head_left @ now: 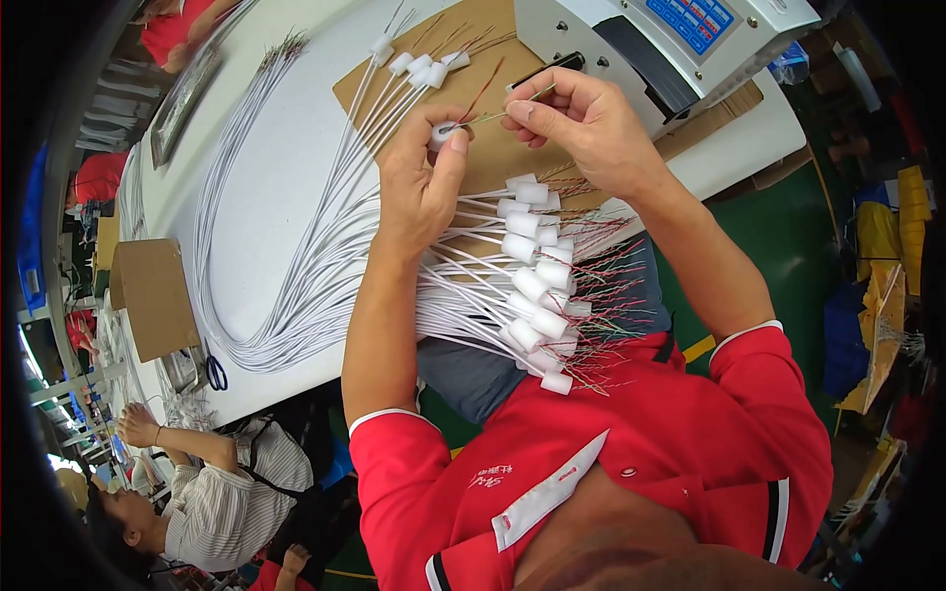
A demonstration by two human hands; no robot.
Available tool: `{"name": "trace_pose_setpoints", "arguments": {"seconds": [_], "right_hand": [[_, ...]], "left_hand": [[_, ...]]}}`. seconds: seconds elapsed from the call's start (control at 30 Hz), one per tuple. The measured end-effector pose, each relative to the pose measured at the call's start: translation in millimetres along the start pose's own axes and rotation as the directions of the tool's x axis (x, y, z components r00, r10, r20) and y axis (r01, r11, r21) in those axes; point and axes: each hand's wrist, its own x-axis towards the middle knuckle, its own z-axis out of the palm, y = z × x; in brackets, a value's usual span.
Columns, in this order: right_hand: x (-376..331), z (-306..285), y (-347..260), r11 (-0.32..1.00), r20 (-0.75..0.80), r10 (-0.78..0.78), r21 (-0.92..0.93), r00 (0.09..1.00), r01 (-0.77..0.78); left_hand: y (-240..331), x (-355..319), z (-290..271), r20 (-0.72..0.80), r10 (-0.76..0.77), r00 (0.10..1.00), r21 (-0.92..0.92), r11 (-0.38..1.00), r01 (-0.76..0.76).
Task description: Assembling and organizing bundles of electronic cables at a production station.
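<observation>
My left hand (pixel 426 177) is closed round a white cable end with a white plastic cylinder (pixel 443 135) on it. Thin coloured wires come out of that cylinder, a red-brown one (pixel 486 87) sticking up freely. My right hand (pixel 576 123) pinches the tip of a pale thin wire (pixel 490 117), stretched between the two hands. Below them lies a thick bundle of white cables (pixel 325 286), with several white plastic cylinders (pixel 532 286) and loose twisted wires (pixel 601 286) at its ends near my lap. More capped cable ends (pixel 426 71) rest on the brown cardboard (pixel 493 163).
A white machine with a blue button panel (pixel 695 22) stands at the far right of the white table (pixel 256 118). At the left are a cardboard box (pixel 153 295) and dark-handled scissors (pixel 216 372). A co-worker in a striped shirt (pixel 232 512) sits at the lower left.
</observation>
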Motion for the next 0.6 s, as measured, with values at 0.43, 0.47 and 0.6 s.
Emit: {"name": "trace_pose_setpoints", "arguments": {"seconds": [0.43,0.47,0.6], "right_hand": [[3.9,12.0,-8.5,0.603,0.068,-0.544,-0.662,0.836,0.446],[4.9,14.6,-8.9,0.603,0.066,-0.544,-0.663,0.837,0.444],[9.1,21.7,-10.8,0.650,0.126,-0.478,-0.615,0.869,0.447]], "left_hand": [[6.4,1.9,5.6,-0.078,0.029,0.997,0.162,0.987,-0.016],[6.1,1.7,5.9,-0.075,0.029,0.997,0.161,0.987,-0.017],[2.8,1.0,5.3,-0.062,0.077,0.995,0.219,0.974,-0.062]]}}
